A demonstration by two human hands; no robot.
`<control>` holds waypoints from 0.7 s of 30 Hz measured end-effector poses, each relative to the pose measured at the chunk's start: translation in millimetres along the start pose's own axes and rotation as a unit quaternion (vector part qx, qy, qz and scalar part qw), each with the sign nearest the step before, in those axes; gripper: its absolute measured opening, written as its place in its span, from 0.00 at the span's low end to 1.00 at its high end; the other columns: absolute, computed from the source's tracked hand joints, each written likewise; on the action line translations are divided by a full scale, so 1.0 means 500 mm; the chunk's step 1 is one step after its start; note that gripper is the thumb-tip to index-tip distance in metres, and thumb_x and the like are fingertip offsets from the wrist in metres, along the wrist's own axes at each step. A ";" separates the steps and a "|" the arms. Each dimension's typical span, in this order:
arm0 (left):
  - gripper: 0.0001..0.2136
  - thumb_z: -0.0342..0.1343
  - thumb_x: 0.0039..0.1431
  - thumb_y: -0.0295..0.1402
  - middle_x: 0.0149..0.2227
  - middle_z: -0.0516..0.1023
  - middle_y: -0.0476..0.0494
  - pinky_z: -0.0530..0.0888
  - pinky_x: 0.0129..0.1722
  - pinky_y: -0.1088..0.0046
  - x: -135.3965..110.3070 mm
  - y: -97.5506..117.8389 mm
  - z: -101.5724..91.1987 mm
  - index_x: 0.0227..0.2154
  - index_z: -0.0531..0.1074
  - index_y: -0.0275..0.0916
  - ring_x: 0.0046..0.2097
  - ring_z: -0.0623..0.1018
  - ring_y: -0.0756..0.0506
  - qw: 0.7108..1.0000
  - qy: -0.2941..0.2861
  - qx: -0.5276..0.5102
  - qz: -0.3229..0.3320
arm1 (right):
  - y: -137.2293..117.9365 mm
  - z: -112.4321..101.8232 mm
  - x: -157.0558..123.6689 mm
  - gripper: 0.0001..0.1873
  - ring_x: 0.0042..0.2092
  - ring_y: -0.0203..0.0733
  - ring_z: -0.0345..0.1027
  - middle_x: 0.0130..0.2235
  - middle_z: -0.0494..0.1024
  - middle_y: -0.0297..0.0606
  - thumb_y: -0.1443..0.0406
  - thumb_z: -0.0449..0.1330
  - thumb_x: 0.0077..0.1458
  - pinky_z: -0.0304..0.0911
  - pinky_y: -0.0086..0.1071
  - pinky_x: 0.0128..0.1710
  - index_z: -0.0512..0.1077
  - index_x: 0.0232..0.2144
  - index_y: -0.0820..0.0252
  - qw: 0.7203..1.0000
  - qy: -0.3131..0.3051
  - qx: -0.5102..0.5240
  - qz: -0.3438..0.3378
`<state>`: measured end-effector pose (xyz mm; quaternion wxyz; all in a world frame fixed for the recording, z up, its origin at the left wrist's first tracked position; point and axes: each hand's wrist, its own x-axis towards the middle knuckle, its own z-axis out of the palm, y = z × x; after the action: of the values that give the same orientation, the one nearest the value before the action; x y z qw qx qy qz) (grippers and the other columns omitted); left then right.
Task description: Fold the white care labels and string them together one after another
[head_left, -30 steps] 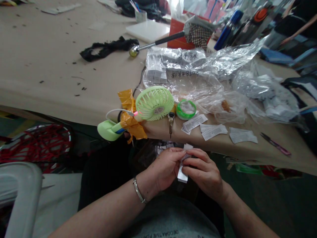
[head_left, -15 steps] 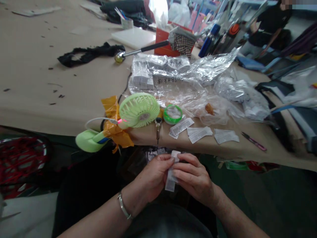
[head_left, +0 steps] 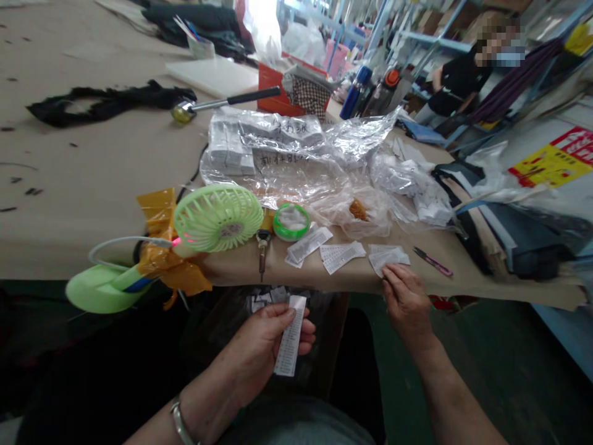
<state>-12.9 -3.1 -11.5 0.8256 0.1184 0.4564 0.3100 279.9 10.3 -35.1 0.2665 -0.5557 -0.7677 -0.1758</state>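
Note:
My left hand is closed on a narrow white printed label strip, held upright over my lap below the table edge. Up at the table's front edge, my right hand has its fingertips touching the rightmost of three small piles of white labels. I cannot make out whether those fingers pinch a label. The other two label piles lie just left of it, beside a green tape roll.
A green hand fan taped with orange tape overhangs the table edge. A key, pink snips, crumpled plastic bags of labels, a black cloth and a metal rod lie on the table. Another person sits far right.
My right hand let go of the label strip and reached up right to the rightmost label pile. My left hand kept the strip. The view swung to the right.

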 end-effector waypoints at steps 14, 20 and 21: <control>0.06 0.56 0.55 0.29 0.27 0.78 0.40 0.73 0.28 0.73 -0.002 -0.006 -0.001 0.32 0.74 0.31 0.24 0.76 0.49 0.999 -0.024 -0.028 0.007 | -0.199 -0.016 0.040 0.12 0.49 0.48 0.71 0.41 0.78 0.39 0.72 0.59 0.53 0.67 0.48 0.48 0.74 0.39 0.53 0.941 -0.016 0.335 -0.047; 0.04 0.62 0.42 0.24 0.25 0.77 0.45 0.67 0.26 0.78 -0.001 -0.012 -0.017 0.24 0.75 0.32 0.26 0.74 0.51 0.991 -0.019 -0.107 0.080 | -0.303 0.019 0.040 0.10 0.48 0.44 0.71 0.39 0.79 0.40 0.73 0.56 0.55 0.66 0.45 0.50 0.74 0.36 0.57 0.928 -0.077 0.318 -0.178; 0.03 0.61 0.42 0.24 0.24 0.76 0.46 0.67 0.27 0.78 0.000 -0.013 -0.020 0.23 0.74 0.32 0.26 0.74 0.51 0.989 -0.008 -0.119 0.084 | -0.306 0.022 0.040 0.10 0.48 0.45 0.71 0.39 0.79 0.41 0.73 0.56 0.55 0.66 0.44 0.50 0.74 0.35 0.58 0.927 -0.082 0.318 -0.183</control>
<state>-18.8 -9.1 -20.1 0.8084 0.0594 0.3981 0.4295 127.8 -17.5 -27.8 0.3289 -0.3037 -0.8908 0.0780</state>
